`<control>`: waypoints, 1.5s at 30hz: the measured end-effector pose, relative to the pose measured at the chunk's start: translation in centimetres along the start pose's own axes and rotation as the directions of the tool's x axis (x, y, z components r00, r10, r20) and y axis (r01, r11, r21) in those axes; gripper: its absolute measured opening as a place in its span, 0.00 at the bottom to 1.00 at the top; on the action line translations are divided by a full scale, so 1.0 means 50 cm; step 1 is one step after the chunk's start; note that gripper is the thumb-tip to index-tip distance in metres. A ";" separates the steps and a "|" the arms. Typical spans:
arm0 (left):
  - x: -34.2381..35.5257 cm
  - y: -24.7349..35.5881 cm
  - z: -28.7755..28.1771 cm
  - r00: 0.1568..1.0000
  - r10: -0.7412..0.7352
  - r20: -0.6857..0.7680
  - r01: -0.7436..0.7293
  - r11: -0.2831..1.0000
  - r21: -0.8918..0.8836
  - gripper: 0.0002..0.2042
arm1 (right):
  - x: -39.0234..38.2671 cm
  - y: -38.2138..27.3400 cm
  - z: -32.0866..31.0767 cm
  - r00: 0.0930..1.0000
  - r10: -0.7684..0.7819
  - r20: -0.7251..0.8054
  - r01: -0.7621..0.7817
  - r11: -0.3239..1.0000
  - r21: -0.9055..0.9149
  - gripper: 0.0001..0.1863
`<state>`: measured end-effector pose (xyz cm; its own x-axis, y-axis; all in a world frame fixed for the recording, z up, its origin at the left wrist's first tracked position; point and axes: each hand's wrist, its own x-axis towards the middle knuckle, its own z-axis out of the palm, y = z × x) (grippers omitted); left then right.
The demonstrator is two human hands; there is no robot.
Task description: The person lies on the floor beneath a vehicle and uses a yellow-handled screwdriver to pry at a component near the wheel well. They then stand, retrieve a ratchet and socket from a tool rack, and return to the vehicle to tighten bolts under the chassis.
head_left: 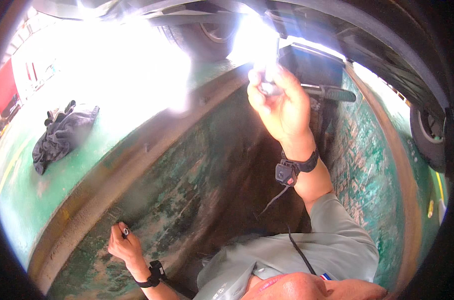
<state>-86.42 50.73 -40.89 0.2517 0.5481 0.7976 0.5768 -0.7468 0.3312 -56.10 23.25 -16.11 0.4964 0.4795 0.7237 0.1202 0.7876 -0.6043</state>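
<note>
Silvery and half lost in glare, a slim thing (270, 88) is held up under the car (332, 22) in the right hand (289, 115), its upper part washed out by white light, so I cannot tell exactly what it is. The right thumb and fingers are clamped around its lower end. I would judge it light, stiff and rather smooth, perhaps slippery if the fingers are oily; the lower end looks like the sensible place to hold it. Whether it is fragile I cannot tell.

Low on the left, the left hand (125, 246) is curled into a fist around a small dark piece (126, 232) with a pale round end. Most of it is hidden; it is probably light and hard, best pinched near that end.

Just beyond the right hand is a dark box (314, 65); its inside does not show, so its contents cannot be told. In front of it a bar with a grey-green handle (338, 94) points right. Farther out, a brown metal rim (137, 150) edges the pit with its scuffed green wall (162, 195). On the pale green floor beyond, well apart from both hands, lies a crumpled dark cloth (62, 140), soft and limp by its folds.
</note>
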 end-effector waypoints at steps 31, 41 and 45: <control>-0.159 0.229 0.038 0.961 -0.255 0.107 0.271 0.944 -0.188 0.06 | 0.134 -0.025 0.003 0.706 0.003 0.708 -0.593 0.549 0.589 0.14; -0.183 0.231 0.071 0.947 -0.226 0.226 0.284 0.919 -0.272 0.06 | 0.080 -0.030 0.062 0.982 0.001 0.191 -0.075 0.920 0.383 0.14; -0.196 0.235 0.078 0.934 -0.220 0.282 0.303 0.906 -0.296 0.06 | 0.106 -0.033 0.028 0.791 0.026 0.612 -0.513 0.572 0.639 0.14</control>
<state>-79.06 38.03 -46.80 0.3273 0.7823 0.5300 0.3691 -0.6221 0.6904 -54.89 25.05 -10.81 -0.1301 0.6363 0.7604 -0.7357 0.4521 -0.5043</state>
